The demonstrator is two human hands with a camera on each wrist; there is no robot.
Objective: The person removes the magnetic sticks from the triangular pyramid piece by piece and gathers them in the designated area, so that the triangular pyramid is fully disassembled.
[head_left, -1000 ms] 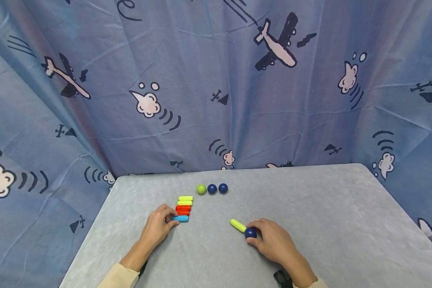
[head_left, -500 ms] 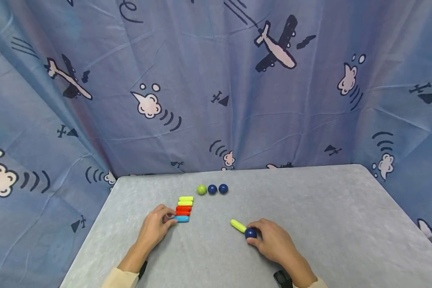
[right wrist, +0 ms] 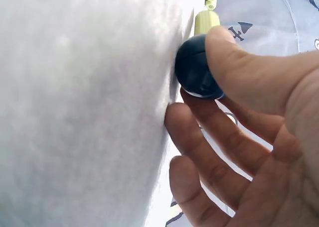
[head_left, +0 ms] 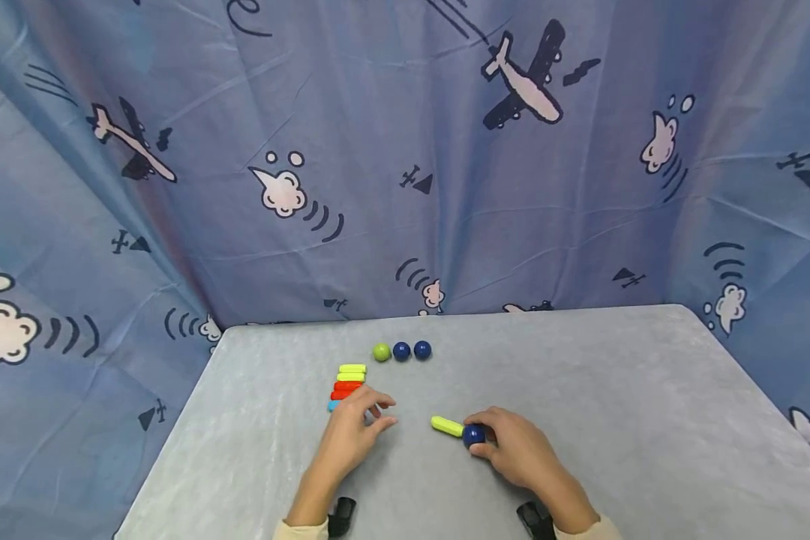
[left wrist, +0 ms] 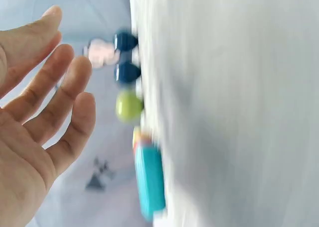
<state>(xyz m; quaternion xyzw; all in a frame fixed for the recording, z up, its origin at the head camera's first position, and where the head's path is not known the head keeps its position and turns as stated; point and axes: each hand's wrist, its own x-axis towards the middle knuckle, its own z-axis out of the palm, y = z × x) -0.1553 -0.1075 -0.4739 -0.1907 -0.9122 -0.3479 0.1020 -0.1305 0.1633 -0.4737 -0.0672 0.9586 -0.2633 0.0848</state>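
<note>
My right hand point(head_left: 523, 450) pinches a dark blue ball point(head_left: 473, 436) between thumb and fingers, low over the table. A yellow-green stick point(head_left: 447, 426) meets the ball's far left side and points away from the hand. In the right wrist view the thumb lies across the ball point(right wrist: 194, 67). My left hand point(head_left: 347, 439) holds nothing; its fingers are apart and loosely bent, just short of the yellow-green stick. Behind it, partly covered, lies a blue stick point(head_left: 334, 406), the nearest in a column with red sticks point(head_left: 347, 386) and yellow-green sticks point(head_left: 352, 369).
A green ball point(head_left: 381, 352) and two dark blue balls point(head_left: 401, 351) stand in a row near the back of the grey table point(head_left: 580, 375). A blue curtain point(head_left: 351, 247) printed with planes hangs behind the table and along its sides.
My left hand has let go of the blue stick, leaving it below the red ones, and has moved right toward the other hand. My right hand keeps its hold on the ball.
</note>
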